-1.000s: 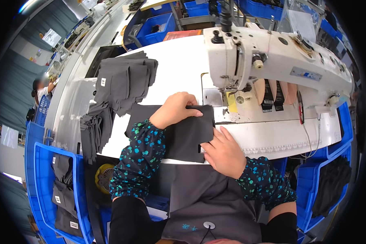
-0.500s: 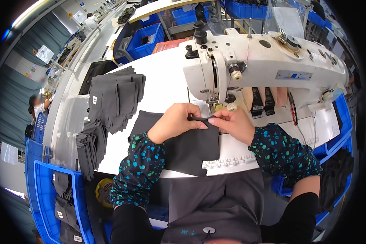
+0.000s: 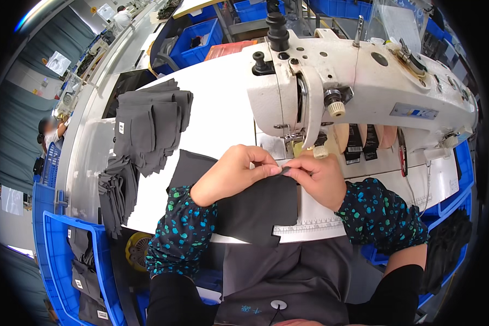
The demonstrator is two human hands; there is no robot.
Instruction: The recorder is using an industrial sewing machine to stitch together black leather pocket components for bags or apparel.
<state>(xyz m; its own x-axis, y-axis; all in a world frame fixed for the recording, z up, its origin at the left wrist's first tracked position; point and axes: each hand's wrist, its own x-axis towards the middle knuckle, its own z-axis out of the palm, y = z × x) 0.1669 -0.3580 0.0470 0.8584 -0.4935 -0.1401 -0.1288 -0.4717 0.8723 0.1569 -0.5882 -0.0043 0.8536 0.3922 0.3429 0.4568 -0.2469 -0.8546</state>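
Observation:
A dark grey fabric piece [image 3: 255, 209] lies on the white sewing table, its lower edge hanging slightly over the front. My left hand [image 3: 236, 174] pinches its upper right edge between thumb and fingers. Close beside it, my right hand [image 3: 318, 176] pinches the same edge at the corner, the fingertips of both hands almost touching. Just beyond my hands stands a white sewing machine [image 3: 358, 76], its needle and presser foot [image 3: 294, 138] behind my right hand's knuckles. Part of the held edge is hidden by my fingers.
Stacked grey fabric pieces [image 3: 152, 119] lie at the left, with a second bundle [image 3: 117, 190] nearer. Blue bins [image 3: 106, 261] flank the table. Black label strips [image 3: 354, 144] and red-handled thread snips [image 3: 402, 152] lie under the machine arm. A printed ruler [image 3: 309, 228] runs along the front edge.
Both hands and the fabric edge have shifted a little toward me, away from the presser foot. The fingertips have drawn closer together on the corner. The view has tilted slightly.

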